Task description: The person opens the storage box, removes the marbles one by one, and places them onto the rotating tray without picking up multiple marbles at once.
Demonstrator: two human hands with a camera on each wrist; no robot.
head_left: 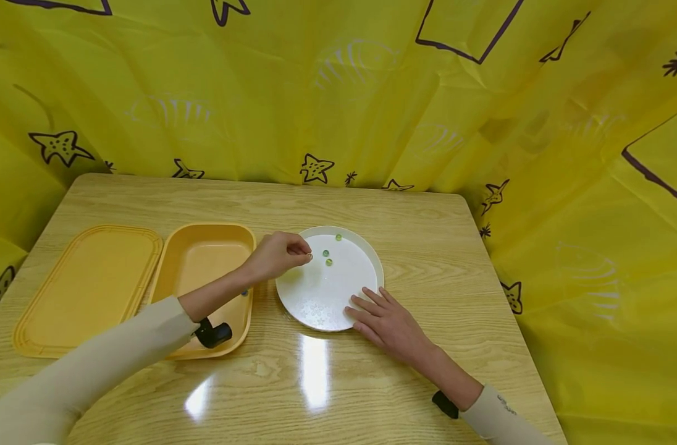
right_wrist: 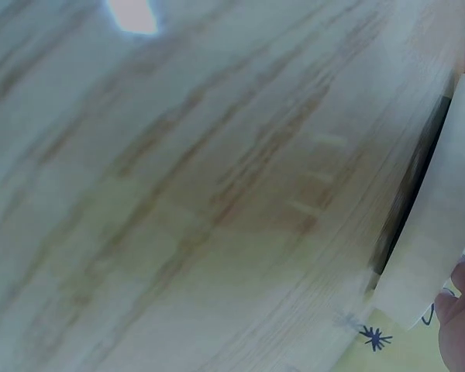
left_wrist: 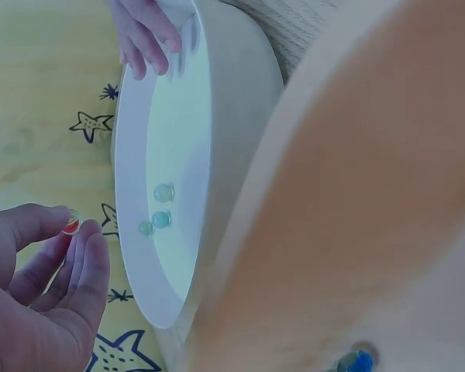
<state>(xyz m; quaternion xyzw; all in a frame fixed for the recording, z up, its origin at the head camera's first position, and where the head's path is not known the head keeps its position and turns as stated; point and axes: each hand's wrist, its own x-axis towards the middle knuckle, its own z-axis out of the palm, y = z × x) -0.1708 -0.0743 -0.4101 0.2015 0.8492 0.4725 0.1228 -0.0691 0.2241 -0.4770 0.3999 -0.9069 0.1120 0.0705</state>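
My left hand (head_left: pixel 276 254) pinches a clear glass marble with a red swirl (left_wrist: pixel 72 224) between thumb and fingertips. It holds the marble over the left part of a round white tray (head_left: pixel 302 287) with a raised rim. Inside the tray, toward its far side, lie three greenish marbles; one is the marble nearest the back rim (head_left: pixel 338 237). My right hand (head_left: pixel 393 326) rests on the tray's near right rim, its fingers stretched over the edge. In the right wrist view only some fingertips (right_wrist: pixel 459 306) show beside the tray's outer wall.
Left of the tray stands an open orange box (head_left: pixel 174 266), partly under my left forearm, with a blue marble (head_left: pixel 244 293) by its right wall. A flat orange lid (head_left: pixel 88 284) lies farther left on the wooden table (head_left: pixel 427 247). Yellow curtains (head_left: pixel 260 111) hang behind and beside it.
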